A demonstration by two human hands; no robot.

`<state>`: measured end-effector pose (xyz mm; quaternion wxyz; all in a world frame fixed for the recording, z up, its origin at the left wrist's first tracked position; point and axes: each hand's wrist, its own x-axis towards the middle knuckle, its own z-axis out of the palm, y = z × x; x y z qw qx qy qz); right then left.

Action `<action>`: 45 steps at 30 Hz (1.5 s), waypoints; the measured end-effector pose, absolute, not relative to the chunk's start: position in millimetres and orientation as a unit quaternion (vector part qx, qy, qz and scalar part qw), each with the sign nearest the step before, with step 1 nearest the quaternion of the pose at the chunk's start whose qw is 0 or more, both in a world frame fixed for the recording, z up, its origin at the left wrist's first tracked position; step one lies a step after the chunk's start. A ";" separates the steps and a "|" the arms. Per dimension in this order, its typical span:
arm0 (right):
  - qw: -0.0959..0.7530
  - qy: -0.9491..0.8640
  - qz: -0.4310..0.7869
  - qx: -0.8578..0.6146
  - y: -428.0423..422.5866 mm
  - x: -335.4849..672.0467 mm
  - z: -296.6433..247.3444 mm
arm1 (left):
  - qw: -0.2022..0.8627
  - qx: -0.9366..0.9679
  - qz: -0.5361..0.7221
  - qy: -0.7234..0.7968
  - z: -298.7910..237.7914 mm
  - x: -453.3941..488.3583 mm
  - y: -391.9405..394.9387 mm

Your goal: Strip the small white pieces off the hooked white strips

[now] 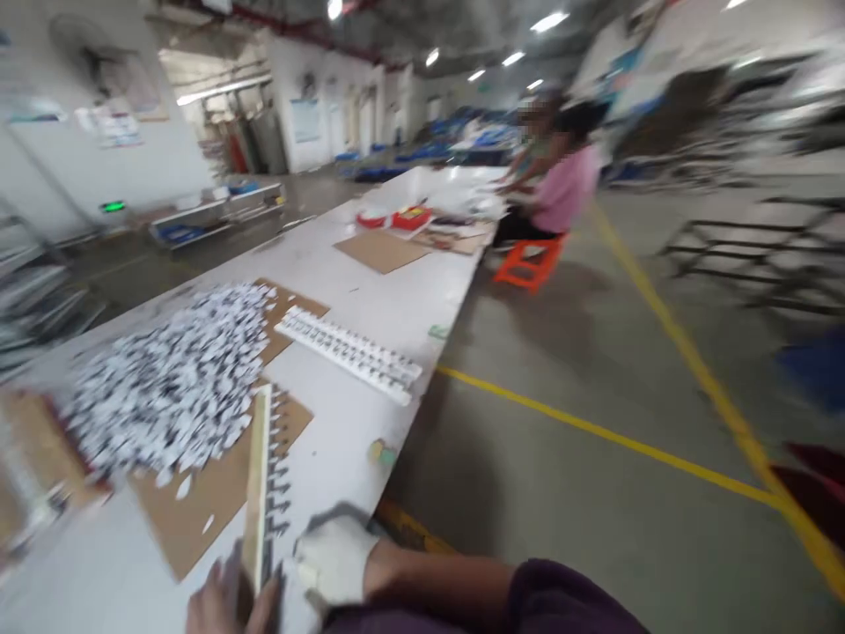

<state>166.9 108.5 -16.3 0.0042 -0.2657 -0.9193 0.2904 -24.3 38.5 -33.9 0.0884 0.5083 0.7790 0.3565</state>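
My left hand [231, 600] is at the bottom edge, its fingers and thumb closed around the near end of a long, narrow strip [259, 493]. Dark, hook-like pieces line the strip's right side. Just right of it, my right hand [335, 559] wears a white glove with the fingers curled in; blur hides what they hold, if anything. A large heap of small white pieces [178, 379] lies to the left, partly on brown cardboard [191, 519]. Farther up the table rests a pair of white toothed strips [349, 352].
The white table [396, 304] runs away from me, its right edge beside the floor. Red trays [410, 217] and a cardboard sheet [381, 251] lie farther along. A person in pink [569, 189] sits on an orange stool [532, 262], with another person beyond. Blurred boxes [49, 449] stand left.
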 end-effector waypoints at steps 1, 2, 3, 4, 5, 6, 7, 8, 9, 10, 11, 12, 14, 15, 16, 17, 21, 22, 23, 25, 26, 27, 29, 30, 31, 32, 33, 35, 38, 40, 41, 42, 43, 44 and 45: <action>-0.012 -0.915 0.261 -0.306 105.5 163.4 -18.9 | 0.092 0.511 0.334 0.787 -34.6 -28.0 25.5; -0.022 -0.912 0.242 -0.330 103.0 159.8 -21.0 | 0.104 0.534 0.299 0.784 -35.3 -28.8 15.3; -0.035 -0.907 0.234 -0.349 101.4 156.3 -22.9 | 0.121 0.546 0.270 0.784 -36.2 -27.5 8.1; -0.053 -0.898 0.248 -0.360 100.5 153.0 -24.8 | 0.134 0.549 0.251 0.786 -37.2 -25.2 3.8; -0.071 -0.891 0.257 -0.367 100.1 149.9 -26.8 | 0.143 0.553 0.239 0.785 -38.0 -22.8 1.7; -0.078 -0.889 0.270 -0.363 99.9 147.2 -28.7 | 0.144 0.555 0.231 0.786 -38.6 -20.5 1.0; -0.087 -0.889 0.273 -0.358 99.6 145.2 -30.7 | 0.148 0.557 0.227 0.785 -38.6 -18.7 0.8; -0.096 -0.891 0.270 -0.352 98.9 143.9 -32.5 | 0.152 0.558 0.227 0.783 -38.0 -17.4 0.7; -0.101 -0.894 0.263 -0.348 97.8 143.3 -34.1 | 0.158 0.559 0.229 0.781 -37.0 -16.5 0.3; -0.104 -0.897 0.254 -0.346 96.5 143.3 -35.7 | 0.165 0.560 0.230 0.779 -35.6 -16.1 -0.4; -0.102 -0.900 0.246 -0.344 95.1 143.6 -37.4 | 0.173 0.560 0.232 0.776 -34.2 -16.0 -1.3; -0.097 -0.902 0.239 -0.345 93.7 144.0 -39.3 | 0.179 0.561 0.232 0.775 -32.9 -16.2 -2.3; -0.082 -0.904 0.231 -0.350 91.6 143.8 -44.3 | 0.185 0.563 0.230 0.772 -31.3 -17.2 -3.6; -0.077 -0.905 0.227 -0.351 90.9 142.8 -47.2 | 0.184 0.564 0.230 0.771 -30.9 -17.8 -3.9; -0.075 -0.907 0.221 -0.350 90.5 141.2 -50.2 | 0.184 0.564 0.232 0.771 -30.8 -18.2 -3.9; -0.074 -0.909 0.216 -0.349 90.2 139.2 -53.0 | 0.183 0.564 0.235 0.770 -30.8 -18.3 -3.7; -0.070 -0.914 0.192 -0.351 89.5 130.1 -56.9 | 0.186 0.557 0.242 0.773 -31.8 -16.2 -2.8; -0.072 -0.914 0.185 -0.354 89.8 128.4 -55.7 | 0.186 0.556 0.242 0.773 -32.6 -15.2 -3.0; -0.077 -0.915 0.178 -0.354 90.3 127.2 -53.9 | 0.183 0.556 0.242 0.774 -33.7 -14.3 -3.2; -0.089 -0.919 0.173 -0.342 92.8 125.9 -49.4 | 0.174 0.557 0.243 0.775 -36.5 -13.0 -4.0; -0.092 -0.923 0.175 -0.331 94.6 125.6 -47.3 | 0.171 0.559 0.244 0.774 -37.9 -12.8 -4.3; -0.094 -0.927 0.178 -0.318 96.7 125.4 -45.3 | 0.171 0.560 0.245 0.773 -39.2 -13.0 -4.6; -0.092 -0.933 0.184 -0.295 100.8 124.6 -41.6 | 0.179 0.560 0.246 0.770 -40.7 -14.4 -4.8; -0.089 -0.936 0.188 -0.285 102.5 123.9 -39.7 | 0.186 0.560 0.245 0.769 -40.8 -15.4 -4.7; -0.088 -0.937 0.191 -0.279 103.8 122.8 -37.7 | 0.191 0.558 0.245 0.769 -40.6 -16.5 -4.6; -0.093 -0.936 0.193 -0.278 104.7 121.5 -35.8 | 0.197 0.556 0.244 0.769 -40.1 -17.6 -4.5; -0.101 -0.935 0.193 -0.280 105.1 120.1 -34.1 | 0.204 0.555 0.243 0.769 -39.5 -18.5 -4.3; -0.122 -0.931 0.192 -0.287 105.2 117.8 -32.6 | 0.216 0.552 0.241 0.768 -38.8 -19.8 -3.7; -0.122 -0.930 0.200 -0.282 103.8 117.5 -37.1 | 0.222 0.548 0.238 0.770 -40.3 -18.6 -3.3; -0.112 -0.927 0.216 -0.284 102.4 118.6 -42.6 | 0.211 0.546 0.234 0.776 -42.1 -14.7 -3.9; -0.109 -0.925 0.223 -0.289 101.9 119.0 -44.9 | 0.203 0.544 0.232 0.780 -42.6 -12.1 -4.8; -0.110 -0.921 0.229 -0.297 101.5 119.1 -46.5 | 0.194 0.543 0.230 0.784 -42.5 -9.3 -6.0; -0.113 -0.916 0.234 -0.305 101.3 118.9 -47.2 | 0.187 0.541 0.229 0.787 -41.6 -7.0 -7.5; -0.114 -0.913 0.237 -0.311 101.2 118.7 -47.0 | 0.183 0.540 0.229 0.789 -39.8 -5.7 -9.1; -0.115 -0.912 0.239 -0.314 101.2 118.6 -46.0 | 0.185 0.539 0.233 0.788 -37.3 -6.2 -10.3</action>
